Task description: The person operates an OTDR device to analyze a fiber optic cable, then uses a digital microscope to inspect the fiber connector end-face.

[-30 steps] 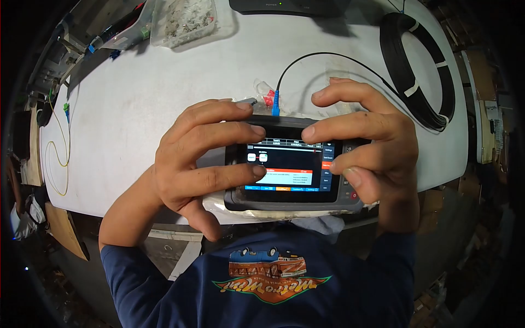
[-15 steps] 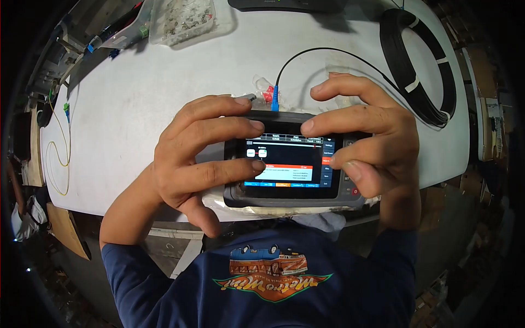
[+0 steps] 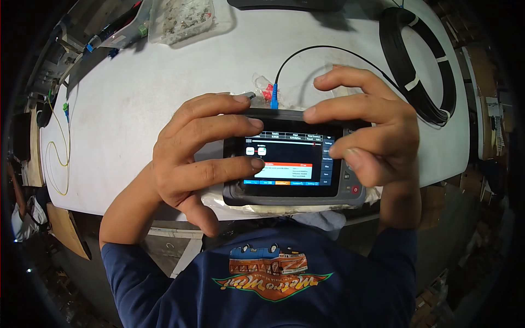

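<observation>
A handheld fiber tester, apparently an OTDR (image 3: 290,193), lies on the table with its screen lit, showing a red bar, a results box and a column of side buttons. My left hand (image 3: 188,139) spreads its fingers over the tester's left part, two fingertips at the screen and the thumb hanging below the front edge. Over the right part is my right hand (image 3: 380,120), fingers apart and bent, one fingertip at the side buttons; contact is hard to tell. A blue fiber connector (image 3: 274,98) on a black cable (image 3: 322,47) stands at the tester's top edge.
A coil of black cable (image 3: 392,49) lies at the right. Behind are a clear tub of small parts (image 3: 183,41) and a black box (image 3: 284,4). A yellow fiber (image 3: 49,164) with a green connector (image 3: 66,107) lies left on the white table (image 3: 109,109). Plastic wrap sits under the tester.
The red highlight on a side button has gone, and the side labels have shifted. My right hand has moved up slightly at the fingers; my left hand stays almost still.
</observation>
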Demonstrator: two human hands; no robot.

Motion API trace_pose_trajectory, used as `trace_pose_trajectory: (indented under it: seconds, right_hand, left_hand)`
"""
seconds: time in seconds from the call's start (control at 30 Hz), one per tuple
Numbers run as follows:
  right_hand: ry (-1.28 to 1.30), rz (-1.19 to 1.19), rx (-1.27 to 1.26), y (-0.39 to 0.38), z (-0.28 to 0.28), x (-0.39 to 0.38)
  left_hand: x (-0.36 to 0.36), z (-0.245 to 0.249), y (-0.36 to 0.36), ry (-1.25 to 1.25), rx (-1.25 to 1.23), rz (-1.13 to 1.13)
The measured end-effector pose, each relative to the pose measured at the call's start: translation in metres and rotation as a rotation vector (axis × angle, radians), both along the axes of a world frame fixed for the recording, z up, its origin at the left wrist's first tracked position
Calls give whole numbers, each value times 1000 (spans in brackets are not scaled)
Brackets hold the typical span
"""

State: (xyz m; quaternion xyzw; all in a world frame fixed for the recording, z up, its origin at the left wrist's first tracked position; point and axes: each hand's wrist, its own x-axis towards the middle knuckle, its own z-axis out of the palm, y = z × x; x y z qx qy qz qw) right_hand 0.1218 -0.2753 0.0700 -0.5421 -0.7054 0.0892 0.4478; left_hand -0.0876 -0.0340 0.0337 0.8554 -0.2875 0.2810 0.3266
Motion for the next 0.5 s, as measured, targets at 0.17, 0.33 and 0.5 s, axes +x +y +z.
trace_pose_trajectory:
  seconds: [0.17, 0.33, 0.5]
  right_hand:
    - [-32, 5, 8, 0, -5, 1]
    - [-44, -1, 1, 1, -3, 0]
    - [-30, 8, -3, 1, -3, 1]
  left_hand:
    - [1, 1, 0, -10, 1, -1]
    - [1, 0, 0, -4, 3, 0]
    - [1, 0, 0, -1, 1, 5]
